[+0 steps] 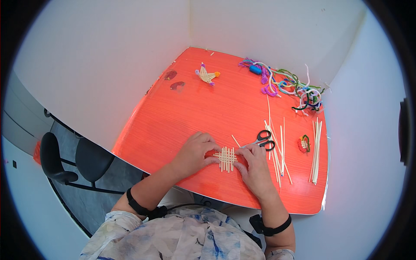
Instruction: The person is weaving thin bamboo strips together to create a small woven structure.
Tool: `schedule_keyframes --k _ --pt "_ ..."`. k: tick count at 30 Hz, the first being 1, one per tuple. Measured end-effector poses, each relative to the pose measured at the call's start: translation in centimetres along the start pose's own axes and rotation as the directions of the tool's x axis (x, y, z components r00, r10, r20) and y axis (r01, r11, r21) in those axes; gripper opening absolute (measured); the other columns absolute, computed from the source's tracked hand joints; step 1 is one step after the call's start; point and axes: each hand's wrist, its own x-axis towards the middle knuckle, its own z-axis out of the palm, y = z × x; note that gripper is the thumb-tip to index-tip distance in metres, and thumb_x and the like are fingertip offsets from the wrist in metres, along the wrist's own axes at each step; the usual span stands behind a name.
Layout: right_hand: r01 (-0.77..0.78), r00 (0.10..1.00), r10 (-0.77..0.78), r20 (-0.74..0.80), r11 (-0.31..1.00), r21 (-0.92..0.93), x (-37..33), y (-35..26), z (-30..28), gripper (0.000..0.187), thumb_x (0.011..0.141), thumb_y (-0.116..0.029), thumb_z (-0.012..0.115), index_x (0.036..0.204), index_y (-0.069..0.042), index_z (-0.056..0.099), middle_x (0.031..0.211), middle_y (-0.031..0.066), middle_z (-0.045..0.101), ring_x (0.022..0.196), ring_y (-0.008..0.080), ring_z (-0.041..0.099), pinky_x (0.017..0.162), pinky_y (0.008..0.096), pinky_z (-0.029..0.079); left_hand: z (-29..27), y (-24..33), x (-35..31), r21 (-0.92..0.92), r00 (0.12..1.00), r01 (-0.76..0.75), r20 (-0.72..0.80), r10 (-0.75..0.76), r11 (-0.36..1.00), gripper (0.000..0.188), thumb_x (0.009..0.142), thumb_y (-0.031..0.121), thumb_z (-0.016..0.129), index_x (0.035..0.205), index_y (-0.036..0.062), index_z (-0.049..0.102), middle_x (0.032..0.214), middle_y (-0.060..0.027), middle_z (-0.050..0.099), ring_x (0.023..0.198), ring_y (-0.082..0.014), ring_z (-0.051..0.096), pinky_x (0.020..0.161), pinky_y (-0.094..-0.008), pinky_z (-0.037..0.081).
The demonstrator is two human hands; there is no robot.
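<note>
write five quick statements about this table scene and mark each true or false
1. The left hand and right hand are at opposite sides of the stick lattice. True.
2. The tabletop is blue. False: the tabletop is red-orange.
3. The scissors lie left of the left hand. False: the scissors lie near the right hand.
4. The star-shaped piece lies apart from the coloured strands. True.
5. The chair is white. False: the chair is dark.
</note>
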Motion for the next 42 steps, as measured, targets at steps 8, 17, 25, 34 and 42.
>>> schedule_keyframes --k 8,17,25,34,42 --pt "0.005 1.0 -0.006 -0.022 1.0 -0.025 -0.06 -0.07 0.15 0.028 0.075 -0.005 0.071 0.101 -0.003 0.061 0.1 0.014 0.051 0.096 0.0326 0.046 0.085 0.0417 0.042 -0.1 -0.12 0.19 0.001 1.0 0.006 0.029 -0.006 1.0 0.027 0.069 0.023 0.079 0.091 0.0085 0.07 0.089 -0.0048 0.06 0.09 -0.0242 0.055 0.08 -0.0367 0.045" --pt "0.003 1.0 -0.004 -0.029 0.999 -0.037 -0.1 -0.15 0.21 0.026 0.076 -0.005 0.071 0.1 -0.005 0.061 0.098 0.0132 0.051 0.094 0.032 0.046 0.083 0.0412 0.042 0.13 -0.28 0.12 -0.003 0.999 0.02 0.027 -0.02 1.0 0.027 0.069 0.024 0.079 0.09 0.0093 0.071 0.088 -0.0038 0.061 0.088 -0.023 0.055 0.08 -0.0364 0.045" --pt "0.005 1.0 -0.007 -0.028 0.999 -0.046 -0.13 -0.13 0.35 0.026 0.076 -0.005 0.071 0.1 -0.005 0.062 0.098 0.0129 0.051 0.093 0.0317 0.046 0.082 0.0409 0.042 -0.08 -0.12 0.22 0.001 0.997 0.044 0.058 -0.044 0.999 0.025 0.07 0.024 0.079 0.09 0.01 0.071 0.089 -0.0031 0.061 0.09 -0.0227 0.055 0.081 -0.0363 0.044" --pt "0.005 0.999 -0.005 -0.045 1.0 -0.003 -0.34 0.07 0.34 0.031 0.077 -0.004 0.069 0.106 -0.005 0.061 0.103 0.0149 0.05 0.098 0.0334 0.046 0.088 0.0422 0.041 -0.12 -0.03 0.04 -0.03 1.0 0.009 0.026 -0.009 1.0 0.027 0.072 0.024 0.079 0.092 0.0105 0.069 0.09 -0.0043 0.061 0.091 -0.0232 0.055 0.083 -0.0372 0.043" --pt "0.03 0.999 -0.029 0.015 0.999 -0.024 -0.32 0.21 0.09 0.033 0.078 -0.005 0.069 0.11 -0.005 0.06 0.103 0.0146 0.051 0.098 0.033 0.046 0.088 0.0419 0.041 0.14 -0.14 -0.23 -0.008 1.0 -0.022 0.004 0.022 1.0 0.029 0.071 0.024 0.08 0.094 0.0103 0.069 0.091 -0.0042 0.06 0.091 -0.0238 0.055 0.084 -0.0377 0.042"
